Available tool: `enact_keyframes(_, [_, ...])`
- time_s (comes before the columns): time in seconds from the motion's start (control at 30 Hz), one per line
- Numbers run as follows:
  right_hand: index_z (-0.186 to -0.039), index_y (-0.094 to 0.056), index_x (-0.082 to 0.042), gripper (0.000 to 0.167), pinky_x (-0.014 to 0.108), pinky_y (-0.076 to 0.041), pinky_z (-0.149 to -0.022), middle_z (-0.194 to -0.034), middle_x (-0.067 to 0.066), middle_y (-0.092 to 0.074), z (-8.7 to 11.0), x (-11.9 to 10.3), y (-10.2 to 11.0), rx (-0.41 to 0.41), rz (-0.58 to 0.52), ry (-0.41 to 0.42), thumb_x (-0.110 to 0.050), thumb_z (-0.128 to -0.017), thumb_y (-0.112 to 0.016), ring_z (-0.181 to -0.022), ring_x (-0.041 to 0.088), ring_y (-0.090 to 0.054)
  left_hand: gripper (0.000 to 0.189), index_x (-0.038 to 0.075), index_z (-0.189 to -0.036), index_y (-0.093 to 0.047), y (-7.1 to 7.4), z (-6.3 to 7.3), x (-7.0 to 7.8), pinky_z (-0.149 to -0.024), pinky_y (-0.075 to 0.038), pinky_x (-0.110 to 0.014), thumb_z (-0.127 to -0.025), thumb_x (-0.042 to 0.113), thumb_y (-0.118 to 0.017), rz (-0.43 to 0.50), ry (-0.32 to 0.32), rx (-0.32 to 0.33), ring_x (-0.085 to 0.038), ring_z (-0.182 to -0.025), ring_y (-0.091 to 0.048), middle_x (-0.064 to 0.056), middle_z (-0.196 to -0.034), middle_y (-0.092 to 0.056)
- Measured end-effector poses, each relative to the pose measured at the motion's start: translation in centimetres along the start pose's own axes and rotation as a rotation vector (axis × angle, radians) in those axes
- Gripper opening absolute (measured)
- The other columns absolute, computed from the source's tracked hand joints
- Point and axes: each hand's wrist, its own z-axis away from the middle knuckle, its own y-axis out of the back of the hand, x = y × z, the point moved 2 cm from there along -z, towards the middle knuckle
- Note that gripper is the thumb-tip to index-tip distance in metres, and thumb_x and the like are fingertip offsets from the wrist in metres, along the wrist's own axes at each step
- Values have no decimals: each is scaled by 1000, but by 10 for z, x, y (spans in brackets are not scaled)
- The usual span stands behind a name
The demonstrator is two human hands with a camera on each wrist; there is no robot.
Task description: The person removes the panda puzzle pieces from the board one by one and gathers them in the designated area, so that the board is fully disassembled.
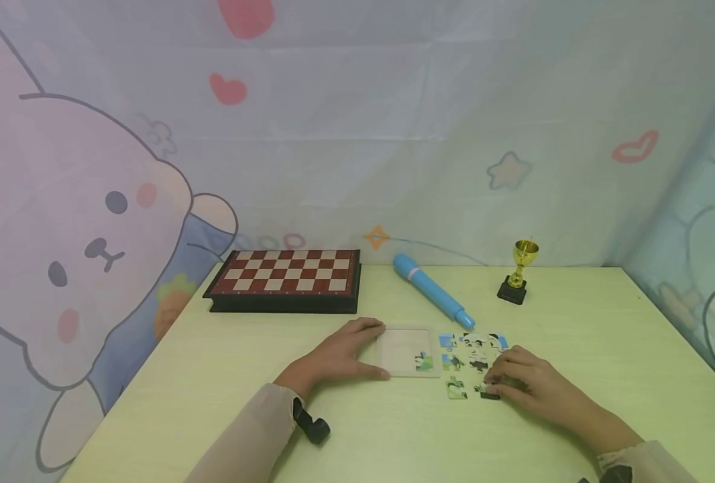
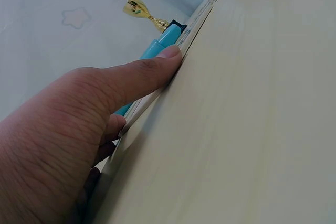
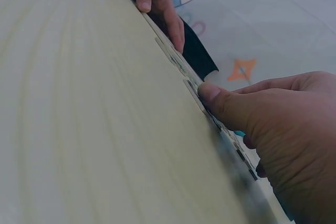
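A shallow, pale puzzle tray (image 1: pixel 402 353) lies on the table with one green-and-white jigsaw piece (image 1: pixel 424 362) in its near right corner. My left hand (image 1: pixel 348 352) grips the tray's left side, thumb at the near edge and fingertips toward the far edge. To the right of the tray, several loose panda puzzle pieces (image 1: pixel 456 388) are laid out in rough rows. My right hand (image 1: pixel 529 379) pinches a puzzle piece (image 1: pixel 489 394) in the nearest row between thumb and fingers, low at the tabletop. The right fingers partly hide that piece and those behind it.
A folded chessboard box (image 1: pixel 285 303) sits at the back left. A blue pen-shaped tube (image 1: pixel 432 290) lies slanted behind the tray and pieces. Farther right stands a small gold trophy cup (image 1: pixel 517 272) on a black base. A printed cloth (image 1: pixel 357 134) hangs behind the table.
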Motion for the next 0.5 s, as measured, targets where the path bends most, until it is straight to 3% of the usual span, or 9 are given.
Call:
enact_keyframes(0.23, [-102, -71, -24, 32, 13, -43, -79, -103, -11, -63, 1, 2, -2, -13, 3, -19, -3, -81, -82, -94, 4, -54, 97, 23, -155, -42, 0, 0, 0, -117, -31, -41, -77, 73, -71, -5, -3, 4, -13, -144, -31, 11, -156, -35])
enact_keyframes(0.5, [-107, -71, -17, 33, 15, -48, -84, -107, -10, -64, -3, 0, -2, 98, 17, 18, 4, -83, -77, -97, 7, -59, 98, 23, -155, -41, 0, 1, 0, -117, -31, -42, -77, 74, -70, 0, 4, -4, -14, -145, -30, 11, -157, -34])
